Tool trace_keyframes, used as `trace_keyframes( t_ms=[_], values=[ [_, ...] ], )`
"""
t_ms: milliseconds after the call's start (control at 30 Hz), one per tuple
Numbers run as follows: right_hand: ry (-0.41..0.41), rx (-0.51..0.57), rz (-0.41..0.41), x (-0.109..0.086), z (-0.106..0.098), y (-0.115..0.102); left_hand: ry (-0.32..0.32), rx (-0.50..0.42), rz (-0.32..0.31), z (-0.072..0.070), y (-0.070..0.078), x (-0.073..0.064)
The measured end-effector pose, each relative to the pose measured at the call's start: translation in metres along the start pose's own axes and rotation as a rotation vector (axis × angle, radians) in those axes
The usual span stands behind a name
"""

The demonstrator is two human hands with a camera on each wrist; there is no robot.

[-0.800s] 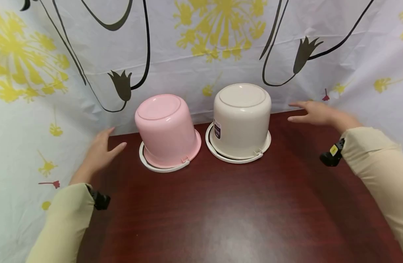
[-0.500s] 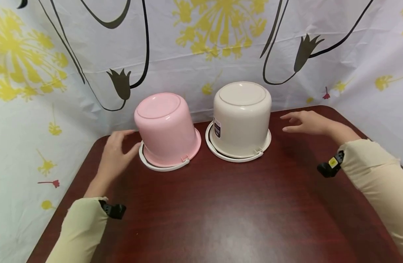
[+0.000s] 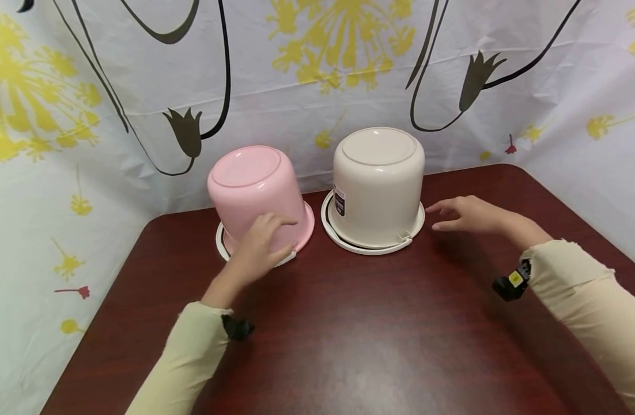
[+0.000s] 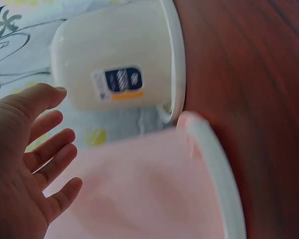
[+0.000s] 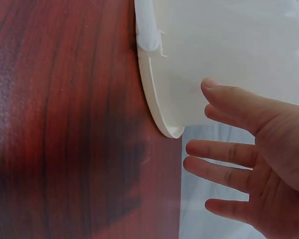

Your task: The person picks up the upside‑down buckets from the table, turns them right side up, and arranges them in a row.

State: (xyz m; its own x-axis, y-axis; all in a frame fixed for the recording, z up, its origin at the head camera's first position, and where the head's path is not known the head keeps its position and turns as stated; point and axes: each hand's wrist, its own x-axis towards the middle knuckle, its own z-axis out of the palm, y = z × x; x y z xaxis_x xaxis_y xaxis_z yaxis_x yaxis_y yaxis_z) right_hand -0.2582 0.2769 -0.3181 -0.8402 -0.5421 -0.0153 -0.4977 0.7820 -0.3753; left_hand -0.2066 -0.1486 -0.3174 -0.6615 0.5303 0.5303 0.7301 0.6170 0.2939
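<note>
Upside down on the dark red table stands a pink bucket [image 3: 252, 178], its white handle [image 3: 222, 242] lying around the rim. In the head view my left hand [image 3: 257, 248] is in front of it, fingers relaxed and holding nothing. To its right is a cream bucket [image 3: 380, 190], also upside down, with a dark label [image 4: 123, 80] on its side. My right hand [image 3: 470, 216] is beside that bucket's right side, fingers loosely spread. A gap shows between the right fingertips and the bucket's wall in the right wrist view [image 5: 224, 149].
The dark red table [image 3: 348, 328] extends toward me from the buckets. Behind it hangs a white cloth [image 3: 281, 115] printed with yellow flowers and dark stems, which also covers the left and right sides. Small black cameras sit at both wrists.
My left hand has swung right from beyond the pink bucket's left side to its front. My right hand has moved left and nearer to the cream bucket. Both buckets stay put.
</note>
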Motion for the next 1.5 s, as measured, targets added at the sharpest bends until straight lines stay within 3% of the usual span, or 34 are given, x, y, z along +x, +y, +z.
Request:
trace_keyframes(
  t_ms=[267, 500, 700, 1000, 1167, 1500],
  values=[
    [-0.015, 0.007, 0.001, 0.006, 0.011, 0.002, -0.149, -0.053, -0.03, 0.044, 0.006, 0.028],
    [-0.024, 0.006, 0.006, 0.014, 0.015, 0.003, -0.289, -0.056, -0.036, 0.073, 0.004, 0.047],
    [-0.033, -0.01, -0.014, 0.019, 0.017, 0.005, -0.389, -0.009, -0.009, 0.087, 0.003, 0.065],
    [-0.065, -0.028, -0.023, 0.027, 0.023, 0.01, -0.621, 0.096, -0.131, 0.099, 0.004, 0.08],
    [-0.054, -0.014, -0.02, 0.031, 0.027, 0.01, -0.64, 0.132, -0.135, 0.103, 0.003, 0.081],
    [0.054, -0.007, -0.011, 0.032, 0.038, 0.014, -0.618, 0.139, -0.136, 0.106, 0.003, 0.082]
  ],
)
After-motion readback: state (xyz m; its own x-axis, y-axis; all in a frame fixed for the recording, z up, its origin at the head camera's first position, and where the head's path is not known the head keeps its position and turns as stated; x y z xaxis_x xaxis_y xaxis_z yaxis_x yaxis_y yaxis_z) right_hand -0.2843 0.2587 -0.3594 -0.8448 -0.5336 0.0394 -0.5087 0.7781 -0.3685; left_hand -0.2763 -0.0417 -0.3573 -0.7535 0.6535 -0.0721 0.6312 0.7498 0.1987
